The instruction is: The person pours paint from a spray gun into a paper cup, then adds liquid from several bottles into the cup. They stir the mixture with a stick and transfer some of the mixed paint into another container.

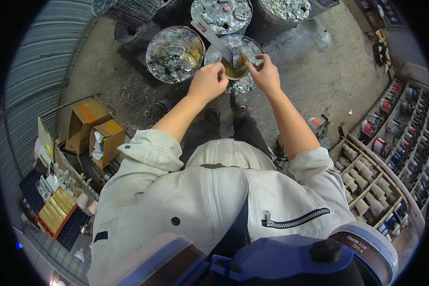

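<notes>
My left hand point(208, 82) is beside the left of a small cup of yellowish liquid point(234, 72), fingers curled; what they grip is hidden. My right hand point(264, 76) is closed at the cup's right rim, thumb toward the rim. A pale, flat strip point(206, 32) with red markings slants into the cup beside a short grey flat piece point(237, 55). The cup stands over a drum top point(245, 85) coated in crusted paint and crumpled foil.
More paint-crusted drums point(174, 53) surround the spot. Cardboard boxes point(105, 143) and a cluttered bench point(57, 209) are at left. Shelves of cans point(393, 128) and a divided rack of pale cups point(362, 171) are at right. A can point(317, 125) lies on the stained floor point(319, 66).
</notes>
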{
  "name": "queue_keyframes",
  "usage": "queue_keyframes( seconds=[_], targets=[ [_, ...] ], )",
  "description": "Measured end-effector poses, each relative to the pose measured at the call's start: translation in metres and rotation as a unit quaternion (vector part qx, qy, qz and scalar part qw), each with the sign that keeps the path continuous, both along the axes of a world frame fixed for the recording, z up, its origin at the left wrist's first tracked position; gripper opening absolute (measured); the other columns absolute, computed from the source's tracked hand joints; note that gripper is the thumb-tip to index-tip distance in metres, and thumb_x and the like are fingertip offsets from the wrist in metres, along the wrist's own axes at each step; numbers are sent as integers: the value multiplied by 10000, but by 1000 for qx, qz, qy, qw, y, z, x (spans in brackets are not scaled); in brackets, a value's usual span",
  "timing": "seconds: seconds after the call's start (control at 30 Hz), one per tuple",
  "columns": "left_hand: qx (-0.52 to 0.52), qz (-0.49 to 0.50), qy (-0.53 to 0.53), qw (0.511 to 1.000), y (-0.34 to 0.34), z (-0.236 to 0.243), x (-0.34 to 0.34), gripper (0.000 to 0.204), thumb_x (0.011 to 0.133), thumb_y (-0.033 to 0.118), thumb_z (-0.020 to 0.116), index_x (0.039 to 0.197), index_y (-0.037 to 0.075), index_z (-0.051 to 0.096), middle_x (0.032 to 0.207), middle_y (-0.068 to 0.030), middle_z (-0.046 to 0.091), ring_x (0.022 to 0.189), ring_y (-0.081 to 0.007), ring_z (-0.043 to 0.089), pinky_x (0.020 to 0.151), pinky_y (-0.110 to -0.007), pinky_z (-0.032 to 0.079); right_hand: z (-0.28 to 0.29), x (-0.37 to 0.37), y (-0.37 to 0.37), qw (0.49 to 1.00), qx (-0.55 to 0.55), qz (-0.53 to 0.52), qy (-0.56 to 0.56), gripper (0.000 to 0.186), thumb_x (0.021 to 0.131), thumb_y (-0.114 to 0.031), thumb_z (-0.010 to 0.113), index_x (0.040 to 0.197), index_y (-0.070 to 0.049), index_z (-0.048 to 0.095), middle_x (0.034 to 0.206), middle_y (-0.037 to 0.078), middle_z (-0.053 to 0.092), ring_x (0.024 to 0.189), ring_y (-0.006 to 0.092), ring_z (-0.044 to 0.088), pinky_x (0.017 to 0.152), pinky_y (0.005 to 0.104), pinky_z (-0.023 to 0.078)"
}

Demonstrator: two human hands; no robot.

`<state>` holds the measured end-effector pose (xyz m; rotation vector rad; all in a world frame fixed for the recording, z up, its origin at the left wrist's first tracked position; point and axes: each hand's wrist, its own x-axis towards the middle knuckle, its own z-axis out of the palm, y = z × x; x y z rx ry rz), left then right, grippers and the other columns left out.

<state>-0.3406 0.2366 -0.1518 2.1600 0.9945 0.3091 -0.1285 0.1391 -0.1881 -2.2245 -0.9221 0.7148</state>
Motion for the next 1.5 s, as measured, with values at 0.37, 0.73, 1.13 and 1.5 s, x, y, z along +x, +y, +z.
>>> queue_keyframes(
  seconds=[0.37, 0.73, 1.13, 1.5],
  targets=[
    [-63, 152, 90, 982, -9, 48, 6, 298, 948, 148, 805, 1206, 28, 717, 815, -149, 767, 770, -306, 779, 713, -403, 591, 36, 3, -34, 993, 15, 107, 41, 303, 911, -247, 695, 1095, -41, 820, 907, 214, 790, 840, 408, 774, 811, 494, 619],
    [-372, 401, -54, 836, -27, 40, -16, 277, 1022, 104, 769, 1178, -97, 660, 1043, -214, 801, 874, -241, 816, 751, -292, 664, 19, 6, -58, 979, 6, 44, 199, 355, 1044, -315, 683, 1136, 5, 806, 915, 230, 781, 828, 348, 772, 790, 428, 578],
    [-421, 512, -154, 733, -43, 34, -17, 262, 1012, 82, 777, 1180, -73, 651, 1048, -171, 787, 912, -202, 798, 766, -247, 650, 24, -8, -69, 969, 27, 68, 237, 338, 1056, -259, 693, 1195, 35, 785, 856, 148, 780, 774, 138, 676, 741, 349, 553],
    [-417, 472, -144, 763, -37, 43, -16, 216, 1010, 87, 784, 1137, -52, 677, 1020, -172, 793, 869, -192, 796, 758, -242, 645, 28, -1, -68, 970, 9, 49, 239, 336, 1028, -270, 687, 1145, 24, 801, 926, 259, 784, 846, 350, 796, 793, 418, 588]
  ],
)
